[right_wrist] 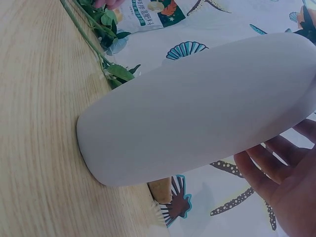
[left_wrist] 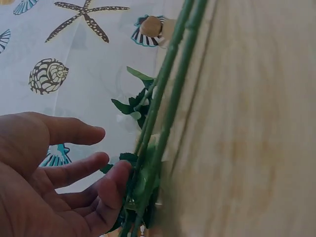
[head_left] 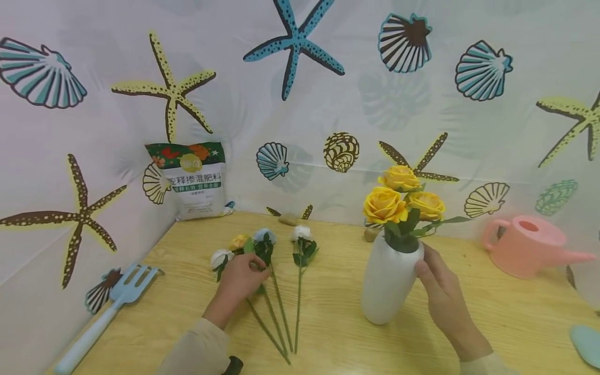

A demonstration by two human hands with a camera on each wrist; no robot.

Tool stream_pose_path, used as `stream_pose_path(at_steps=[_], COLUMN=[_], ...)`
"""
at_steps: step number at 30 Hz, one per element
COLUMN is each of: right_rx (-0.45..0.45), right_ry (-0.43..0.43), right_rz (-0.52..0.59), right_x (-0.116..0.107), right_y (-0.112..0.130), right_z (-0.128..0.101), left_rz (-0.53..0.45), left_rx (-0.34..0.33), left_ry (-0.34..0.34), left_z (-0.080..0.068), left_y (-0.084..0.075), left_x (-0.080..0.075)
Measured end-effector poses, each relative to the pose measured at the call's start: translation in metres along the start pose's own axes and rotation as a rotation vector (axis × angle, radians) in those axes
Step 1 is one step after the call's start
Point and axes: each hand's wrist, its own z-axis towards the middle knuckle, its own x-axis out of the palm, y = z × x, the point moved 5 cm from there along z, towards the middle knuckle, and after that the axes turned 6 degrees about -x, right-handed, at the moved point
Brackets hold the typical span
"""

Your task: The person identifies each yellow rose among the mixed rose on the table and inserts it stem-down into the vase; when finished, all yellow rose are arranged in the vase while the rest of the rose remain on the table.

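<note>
Left hand [head_left: 240, 281] rests relaxed-fingered on green-stemmed artificial flowers [head_left: 276, 307]; at three o'clock, right hand [head_left: 438, 289], fingers straight, touches the white ceramic vase [head_left: 386, 286].

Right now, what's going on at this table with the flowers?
A person is arranging artificial flowers at a wooden table. The right hand rests against the side of a white vase that stands upright and already holds three yellow roses. The left hand is down on a small bunch of loose stems lying flat on the table, fingers touching them near the leaves. A pink watering can, a blue garden fork and a fertilizer bag sit around the edges.
</note>
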Motion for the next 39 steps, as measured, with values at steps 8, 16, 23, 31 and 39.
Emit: stream_pose_path(at_steps=[8, 16, 23, 31, 39], right_rx=[0.013, 0.039, 0.035, 0.034, 0.011], right_ry=[0.014, 0.025, 0.021, 0.019, 0.003], right_rz=[-0.040, -0.023, -0.018, -0.021, -0.019], right_x=[0.000, 0.001, 0.002, 0.002, 0.001], right_y=[0.001, 0.000, 0.000, -0.002, 0.000], right_z=[0.001, 0.001, 0.000, 0.000, 0.000], left_rz=[0.082, 0.101, 0.068, 0.085, 0.109], left_rx=[0.045, 0.034, -0.016, -0.046, -0.045], left_ry=[-0.079, -0.063, -0.028, -0.027, -0.054], left_z=[0.000, 0.002, 0.008, 0.014, 0.015], left_y=[0.004, 0.005, 0.012, 0.014, 0.014], left_x=[0.002, 0.002, 0.006, 0.012, 0.014])
